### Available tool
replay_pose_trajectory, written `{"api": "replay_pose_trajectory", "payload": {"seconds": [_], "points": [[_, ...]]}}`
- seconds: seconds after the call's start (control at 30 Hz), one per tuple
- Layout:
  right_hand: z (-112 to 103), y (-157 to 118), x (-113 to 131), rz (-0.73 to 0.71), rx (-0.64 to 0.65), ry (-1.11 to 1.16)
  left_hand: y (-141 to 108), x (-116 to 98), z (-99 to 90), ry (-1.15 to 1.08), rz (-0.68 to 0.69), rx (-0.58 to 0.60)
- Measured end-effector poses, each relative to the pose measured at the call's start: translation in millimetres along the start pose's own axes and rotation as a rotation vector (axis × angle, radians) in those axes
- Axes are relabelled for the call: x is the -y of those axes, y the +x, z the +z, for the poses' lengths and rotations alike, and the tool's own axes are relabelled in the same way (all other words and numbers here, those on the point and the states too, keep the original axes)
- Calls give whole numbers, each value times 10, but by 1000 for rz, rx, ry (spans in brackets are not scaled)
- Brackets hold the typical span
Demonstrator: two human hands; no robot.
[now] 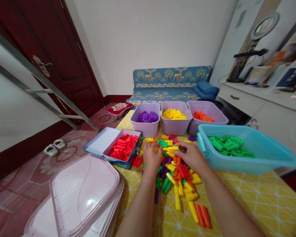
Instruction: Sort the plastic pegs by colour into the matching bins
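A mixed pile of short plastic tubes (166,174) in yellow, green, purple, orange and red is spread over the table in front of me. My left hand (153,157) reaches into the left side of the pile with its fingers curled; what they hold, if anything, is hidden. On the other side, my right hand (191,154) has its thumb and fingertips closed around the end of a yellow plastic tube (173,148), above other pieces. Two orange tubes (202,216) lie beside a yellow one close to my right forearm.
Lilac bins hold purple (148,117), yellow (174,114) and orange tubes (202,116). A turquoise tub (236,166) with green tubes stands right; a box of red tubes (123,147) stands left. Stacked clear lids (85,194) lie front left. A patterned sofa (172,77) stands behind.
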State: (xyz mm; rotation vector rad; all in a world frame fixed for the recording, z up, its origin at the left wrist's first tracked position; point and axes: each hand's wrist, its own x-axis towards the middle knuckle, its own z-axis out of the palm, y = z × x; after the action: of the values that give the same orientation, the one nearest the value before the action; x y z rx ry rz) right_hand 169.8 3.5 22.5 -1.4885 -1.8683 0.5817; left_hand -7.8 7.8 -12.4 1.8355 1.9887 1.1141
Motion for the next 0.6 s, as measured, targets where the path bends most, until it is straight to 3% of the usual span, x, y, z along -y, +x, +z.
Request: {"api": "replay_pose_trajectory", "payload": {"seconds": [0.1,0.17,0.27,0.33,0.4,0.5,0.6], "points": [[-225,182,70,17,65,96,-23,-26,-21,53,-22,10],[-310,321,173,21,-49,255,-36,-54,-47,71,-28,18],[-265,447,284,5,-330,643,-52,-99,-86,87,-25,27],[-140,444,265,22,-376,716,-61,-121,-100,98,-36,19],[5,374,179,54,-281,508,-69,-132,-101,110,-43,5],[160,202,50,27,-72,-29,-78,-132,-88,154,-21,-6],[226,45,39,25,12,-389,-82,-133,-75,195,16,-6]]}}
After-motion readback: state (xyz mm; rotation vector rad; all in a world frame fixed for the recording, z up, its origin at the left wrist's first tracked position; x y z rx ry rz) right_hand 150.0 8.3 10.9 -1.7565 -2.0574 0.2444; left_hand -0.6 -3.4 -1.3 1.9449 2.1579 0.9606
